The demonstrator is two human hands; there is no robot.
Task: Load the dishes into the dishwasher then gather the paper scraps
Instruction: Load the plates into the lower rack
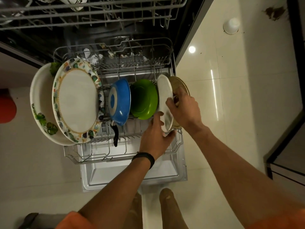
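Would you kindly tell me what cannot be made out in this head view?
Head view:
Brown plate: mostly hidden by the white plate and right hand.
Upper rack: contents cut off by the top edge.
Paper scraps: too small and dim to count.
Left hand: grip on the white plate blurred, unclear.
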